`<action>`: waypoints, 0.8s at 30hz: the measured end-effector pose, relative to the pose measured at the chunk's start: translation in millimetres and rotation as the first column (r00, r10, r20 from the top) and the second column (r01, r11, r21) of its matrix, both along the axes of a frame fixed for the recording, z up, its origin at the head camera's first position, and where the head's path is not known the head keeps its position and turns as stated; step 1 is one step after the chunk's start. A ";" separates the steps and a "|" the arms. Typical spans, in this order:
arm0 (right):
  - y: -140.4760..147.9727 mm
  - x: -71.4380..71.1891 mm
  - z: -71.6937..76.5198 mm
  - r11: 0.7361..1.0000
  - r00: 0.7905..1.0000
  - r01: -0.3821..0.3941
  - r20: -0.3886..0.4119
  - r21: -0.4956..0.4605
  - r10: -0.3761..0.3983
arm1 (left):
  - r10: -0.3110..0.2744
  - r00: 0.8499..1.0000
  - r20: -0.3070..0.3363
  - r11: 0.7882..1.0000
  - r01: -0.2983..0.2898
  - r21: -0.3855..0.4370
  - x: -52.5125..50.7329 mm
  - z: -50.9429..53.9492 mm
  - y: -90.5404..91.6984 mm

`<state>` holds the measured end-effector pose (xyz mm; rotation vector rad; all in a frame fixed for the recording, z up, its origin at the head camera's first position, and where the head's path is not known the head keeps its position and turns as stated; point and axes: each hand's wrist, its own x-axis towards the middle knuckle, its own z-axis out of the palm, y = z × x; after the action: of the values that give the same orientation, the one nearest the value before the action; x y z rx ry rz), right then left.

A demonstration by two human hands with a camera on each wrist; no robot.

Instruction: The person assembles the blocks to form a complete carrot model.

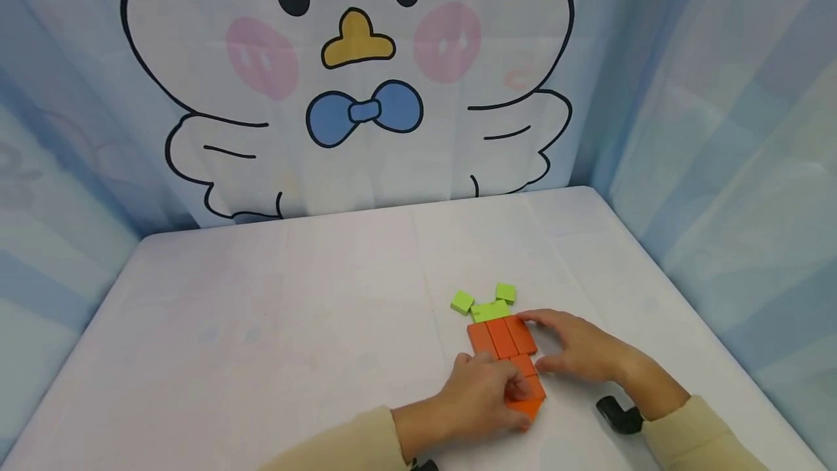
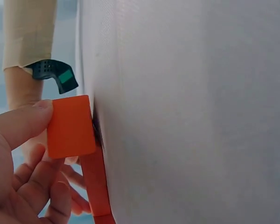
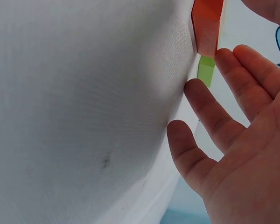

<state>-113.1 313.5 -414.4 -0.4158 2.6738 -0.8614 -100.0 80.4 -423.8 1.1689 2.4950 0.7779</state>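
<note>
An orange block (image 2: 71, 126) is pinched between the thumb and fingers of my left hand (image 1: 474, 400), at the near end of a flat arrangement of orange blocks (image 1: 502, 337). Part of that arrangement is hidden behind this hand. My right hand (image 1: 582, 346) is at the right side of the arrangement with its fingers spread and extended. In the right wrist view its fingertips lie close to the end of an orange block (image 3: 208, 35); contact is hard to tell. A green block (image 1: 490, 311) adjoins the far end of the orange ones.
Two small green cubes, one on the left (image 1: 462, 302) and one on the right (image 1: 506, 293), lie just beyond the larger green block. A white cloth covers the table (image 1: 294, 325). Printed curtains (image 1: 366, 166) stand at its back and sides.
</note>
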 end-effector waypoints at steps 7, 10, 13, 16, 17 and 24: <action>0.0 0.6 0.9 1.000 1.000 -0.008 -0.005 -0.011 0.008 | -0.002 1.000 0.027 1.000 0.001 0.019 -0.5 -1.4 -4.2; -0.3 0.9 1.5 1.000 1.000 -0.006 0.000 -0.012 0.006 | 0.002 1.000 0.019 1.000 -0.002 0.004 -0.9 -0.7 -7.4; -0.6 1.1 2.0 1.000 1.000 0.001 0.005 -0.011 -0.001 | 0.005 1.000 0.011 1.000 -0.005 -0.014 -1.5 0.2 -9.3; -0.8 1.0 2.4 1.000 1.000 0.004 0.007 -0.013 -0.004 | 0.005 1.000 0.003 1.000 -0.005 -0.024 -1.2 0.4 -9.2; -0.9 0.9 2.4 1.000 1.000 0.005 0.006 -0.015 -0.004 | 0.004 1.000 0.000 1.000 -0.004 -0.026 -1.0 0.4 -8.9; -1.6 1.0 2.5 1.000 1.000 0.002 0.007 -0.024 -0.002 | 0.010 1.000 -0.026 0.999 -0.011 -0.040 0.0 0.6 -6.9</action>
<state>-112.0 311.9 -411.9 -0.4156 2.6604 -0.8947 -100.1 73.5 -423.2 1.1602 2.5274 0.7164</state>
